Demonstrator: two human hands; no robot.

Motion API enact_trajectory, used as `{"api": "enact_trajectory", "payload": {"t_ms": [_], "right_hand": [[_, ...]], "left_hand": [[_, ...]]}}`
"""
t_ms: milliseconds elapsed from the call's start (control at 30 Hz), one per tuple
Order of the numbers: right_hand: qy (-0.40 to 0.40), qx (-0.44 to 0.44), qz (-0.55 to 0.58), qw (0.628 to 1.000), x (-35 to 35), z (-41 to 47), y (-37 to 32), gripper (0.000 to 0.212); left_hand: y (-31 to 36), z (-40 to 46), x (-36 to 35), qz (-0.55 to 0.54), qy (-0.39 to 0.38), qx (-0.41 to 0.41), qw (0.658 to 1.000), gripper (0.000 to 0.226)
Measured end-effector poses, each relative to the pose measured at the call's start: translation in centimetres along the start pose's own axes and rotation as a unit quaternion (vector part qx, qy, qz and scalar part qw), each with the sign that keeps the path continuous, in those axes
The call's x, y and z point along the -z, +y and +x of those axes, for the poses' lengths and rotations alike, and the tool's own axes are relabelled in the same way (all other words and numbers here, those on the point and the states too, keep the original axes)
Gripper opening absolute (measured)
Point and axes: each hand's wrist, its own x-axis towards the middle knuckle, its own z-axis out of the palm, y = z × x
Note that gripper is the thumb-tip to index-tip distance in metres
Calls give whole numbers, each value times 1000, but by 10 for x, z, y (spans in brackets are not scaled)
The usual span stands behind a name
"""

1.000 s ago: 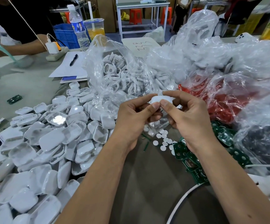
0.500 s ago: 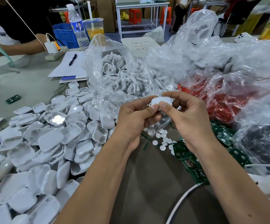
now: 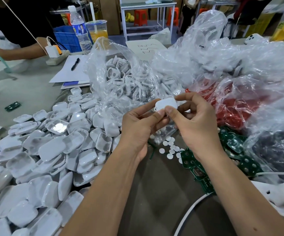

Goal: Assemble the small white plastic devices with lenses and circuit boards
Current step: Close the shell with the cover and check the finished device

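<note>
Pinched between both hands, the small white rounded plastic shell (image 3: 166, 103) is held above the grey surface (image 3: 27, 94): left hand (image 3: 140, 126) thumb beneath, right hand (image 3: 195, 123) fingers curled round it (contents hidden). Uneven pressing could misseat its halves.

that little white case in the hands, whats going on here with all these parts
A person is putting together small white devices at a table. Both hands hold one white case above the table: the left hand and right hand pinch it between thumbs and fingertips. A heap of white shells lies to the left, green circuit boards and small white discs lie beneath the hands, and clear bags of parts sit behind.
</note>
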Motion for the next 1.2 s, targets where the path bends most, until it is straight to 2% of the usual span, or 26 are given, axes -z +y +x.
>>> {"api": "enact_trajectory", "payload": {"t_ms": [167, 333, 433, 533, 600, 667, 767, 867, 1000, 1100, 1200], "right_hand": [[19, -2, -30, 999, 0, 0, 3, 16], [26, -18, -47, 998, 0, 1, 5, 15], [23, -16, -55, 998, -1, -1, 4, 17], [9, -9, -40, 999, 1, 0, 1, 17], [-18, -19, -24, 999, 5, 2, -2, 22], [-61, -29, -19, 998, 8, 3, -6, 27], [-105, -23, -25, 994, 11, 1, -11, 25], [-138, -24, -26, 990, 13, 0, -16, 33], [-184, -9, -39, 982, 15, 0, -17, 35], [-199, -19, -43, 979, 14, 0, -16, 42], [-211, -12, -52, 976, 14, 1, -14, 39]], "left_hand": [[-6, -2, 0, 142, 23, -106, 984, 33], [-6, -3, -2, 288, 29, -176, 941, 30], [-8, -4, -3, 328, 32, -197, 924, 30], [-1, -2, 3, 295, 12, -152, 943, 32], [9, 1, 11, 232, -49, -83, 968, 33], [17, 2, 18, 202, -99, -39, 974, 32], [25, 3, 27, 200, -144, -10, 969, 32], [32, 5, 36, 214, -184, 0, 960, 32], [36, 7, 44, 232, -205, 4, 951, 37], [37, 6, 47, 248, -223, 10, 943, 38], [38, 6, 48, 261, -221, 25, 939, 42]]}}
